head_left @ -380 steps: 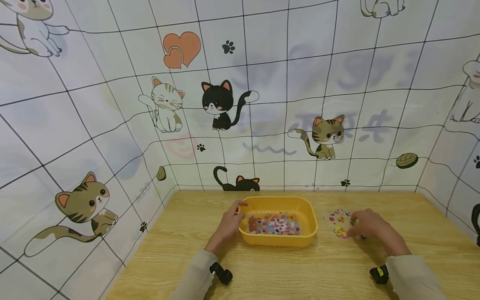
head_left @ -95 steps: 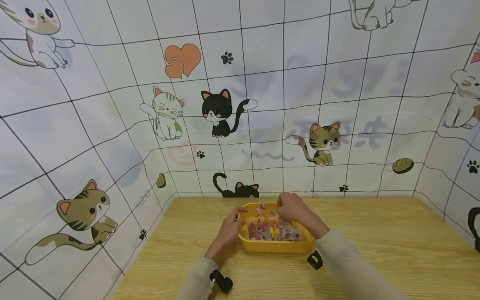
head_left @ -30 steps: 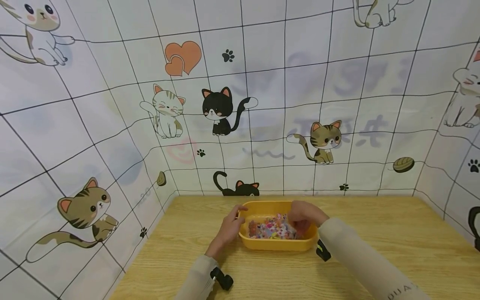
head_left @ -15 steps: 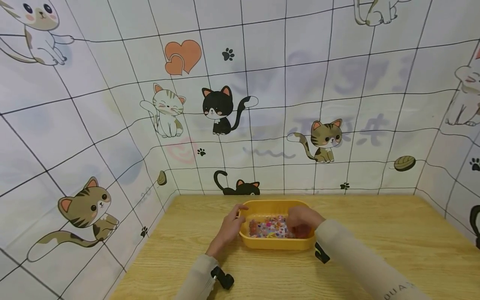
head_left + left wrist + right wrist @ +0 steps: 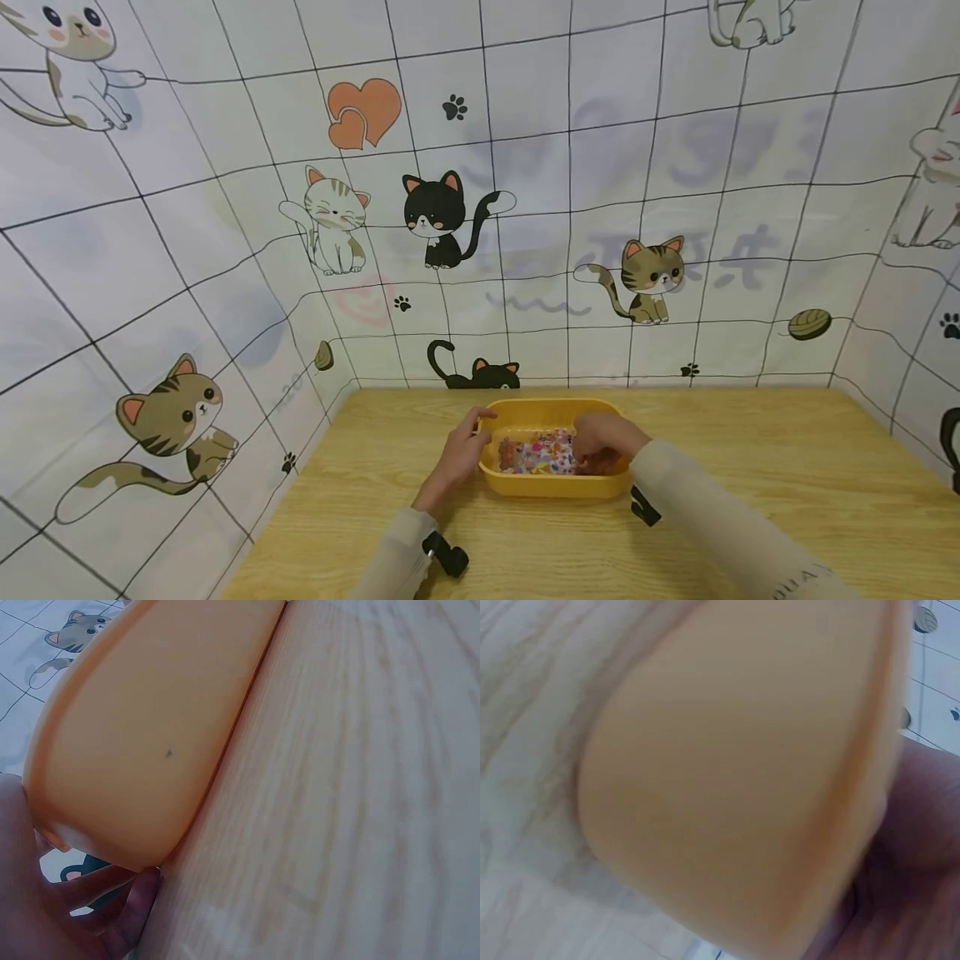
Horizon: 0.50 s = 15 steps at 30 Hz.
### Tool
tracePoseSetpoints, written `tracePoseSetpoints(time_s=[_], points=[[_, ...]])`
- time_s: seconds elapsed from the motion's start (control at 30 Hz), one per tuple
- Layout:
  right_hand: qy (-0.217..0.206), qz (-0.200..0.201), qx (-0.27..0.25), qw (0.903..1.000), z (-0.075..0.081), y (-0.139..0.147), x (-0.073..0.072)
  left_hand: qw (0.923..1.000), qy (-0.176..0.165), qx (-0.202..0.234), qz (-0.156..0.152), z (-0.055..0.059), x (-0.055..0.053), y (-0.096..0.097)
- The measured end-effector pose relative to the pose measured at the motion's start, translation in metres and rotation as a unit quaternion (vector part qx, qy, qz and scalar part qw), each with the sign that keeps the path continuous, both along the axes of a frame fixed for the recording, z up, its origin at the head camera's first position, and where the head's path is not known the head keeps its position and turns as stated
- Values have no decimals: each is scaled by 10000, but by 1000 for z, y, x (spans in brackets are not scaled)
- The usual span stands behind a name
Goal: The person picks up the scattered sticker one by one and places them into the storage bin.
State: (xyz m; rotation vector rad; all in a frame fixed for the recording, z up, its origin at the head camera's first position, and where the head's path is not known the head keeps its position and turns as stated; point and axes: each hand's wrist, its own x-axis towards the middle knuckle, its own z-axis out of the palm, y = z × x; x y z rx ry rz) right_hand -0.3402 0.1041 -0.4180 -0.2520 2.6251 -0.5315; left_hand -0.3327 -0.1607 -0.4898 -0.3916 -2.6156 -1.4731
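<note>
A yellow plastic basin (image 5: 555, 486) stands on the wooden table, with small multicoloured pieces that look like stickers (image 5: 536, 454) spread over its bottom. At the basin's left end, my left hand (image 5: 459, 450) grips the rim; in the left wrist view its thumb and fingers lie about the basin's corner. My right hand (image 5: 606, 437) reaches over the right rim, down among the colourful pieces, with its fingers bent. Its fingertips are hidden in the head view, and the basin's wall (image 5: 727, 772) blocks them in the right wrist view. Whether they pinch a piece is unclear.
The wooden table (image 5: 735, 467) extends on both sides of the basin. A white gridded wall covering (image 5: 525, 333) with printed cats closes off the back and sides. Black wrist devices (image 5: 446, 554) sit at both sleeve cuffs.
Colourful pieces on the table at right, beneath my right hand earliest, are gone from there. Later that hand held a clear, patterned piece above the basin; now it is lower, inside. My left hand stays.
</note>
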Motion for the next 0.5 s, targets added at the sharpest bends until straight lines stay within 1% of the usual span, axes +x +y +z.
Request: tracePoseSetpoints(time_s=[0.1, 0.27, 0.3, 0.5], points=[[125, 2, -256, 9996, 7, 5, 1, 10000, -21, 32, -18, -1, 1, 0], [674, 191, -423, 9966, 22, 21, 0, 10000, -19, -2, -56, -3, 2, 0], [740, 197, -475, 9959, 26, 26, -1, 10000, -63, 9, -65, -2, 2, 0], [1050, 412, -413, 9928, 46, 58, -6, 9993, -348, -70, -115, 2, 1, -2]])
